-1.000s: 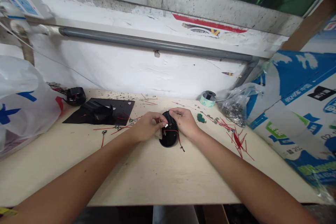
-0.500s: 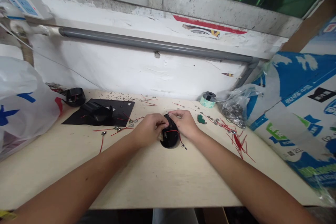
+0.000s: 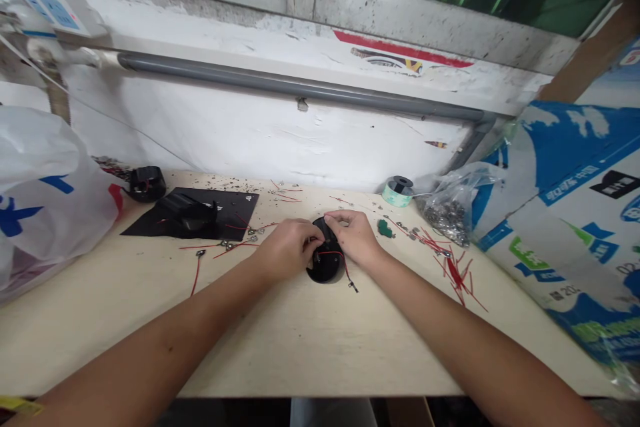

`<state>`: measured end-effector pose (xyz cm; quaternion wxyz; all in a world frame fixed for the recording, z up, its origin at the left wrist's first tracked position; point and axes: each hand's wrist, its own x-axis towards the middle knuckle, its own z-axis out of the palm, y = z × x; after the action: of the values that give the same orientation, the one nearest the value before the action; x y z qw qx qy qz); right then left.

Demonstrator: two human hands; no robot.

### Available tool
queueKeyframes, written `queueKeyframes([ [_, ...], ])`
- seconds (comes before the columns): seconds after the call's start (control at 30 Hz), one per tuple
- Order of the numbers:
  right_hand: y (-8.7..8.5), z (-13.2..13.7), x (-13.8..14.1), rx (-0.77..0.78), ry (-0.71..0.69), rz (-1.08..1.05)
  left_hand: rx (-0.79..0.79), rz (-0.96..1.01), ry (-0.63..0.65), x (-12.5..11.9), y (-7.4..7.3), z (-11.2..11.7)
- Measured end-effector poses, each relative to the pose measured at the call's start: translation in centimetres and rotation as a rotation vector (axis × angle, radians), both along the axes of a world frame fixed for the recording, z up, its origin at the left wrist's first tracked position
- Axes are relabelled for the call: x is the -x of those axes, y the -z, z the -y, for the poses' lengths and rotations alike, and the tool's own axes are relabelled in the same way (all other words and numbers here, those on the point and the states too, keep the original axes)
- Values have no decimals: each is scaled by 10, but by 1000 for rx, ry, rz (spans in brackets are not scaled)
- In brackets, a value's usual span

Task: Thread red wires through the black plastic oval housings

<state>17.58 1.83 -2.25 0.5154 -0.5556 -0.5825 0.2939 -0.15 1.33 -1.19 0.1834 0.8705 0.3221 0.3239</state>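
A black oval plastic housing (image 3: 326, 265) lies on the pale wooden bench (image 3: 300, 340) in the middle of the head view. A thin red wire (image 3: 347, 272) runs across it and trails off its right side to a small metal terminal. My left hand (image 3: 286, 248) has its fingers curled and pressed against the housing's left edge. My right hand (image 3: 353, 235) grips the housing's far right side, fingertips pinched at its top. What sits inside the housing under the fingers is hidden.
A black mat (image 3: 193, 212) with black parts lies at back left, near a white plastic bag (image 3: 45, 193). Loose red wires (image 3: 453, 267), a clear bag of metal pieces (image 3: 447, 207), a tape roll (image 3: 397, 190) and a blue-white sack (image 3: 575, 213) are at right.
My left hand has slid further over the housing's left edge, covering more of it. The housing and my right hand have stayed almost in place.
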Motion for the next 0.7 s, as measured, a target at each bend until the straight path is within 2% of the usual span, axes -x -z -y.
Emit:
queueKeyframes([
  [0.13, 0, 0, 0, 8, 4, 11, 101, 16, -56, 0, -2, 1],
  [0.37, 0, 1, 1, -6, 36, 32, -2, -50, 9, 0, -5, 0],
  [0.57, -3, 3, 4, -30, 50, 55, 23, -86, 24, -1, -9, 2],
  [0.7, -4, 3, 4, -17, 49, 42, 122, -10, -32, 2, -7, 1],
])
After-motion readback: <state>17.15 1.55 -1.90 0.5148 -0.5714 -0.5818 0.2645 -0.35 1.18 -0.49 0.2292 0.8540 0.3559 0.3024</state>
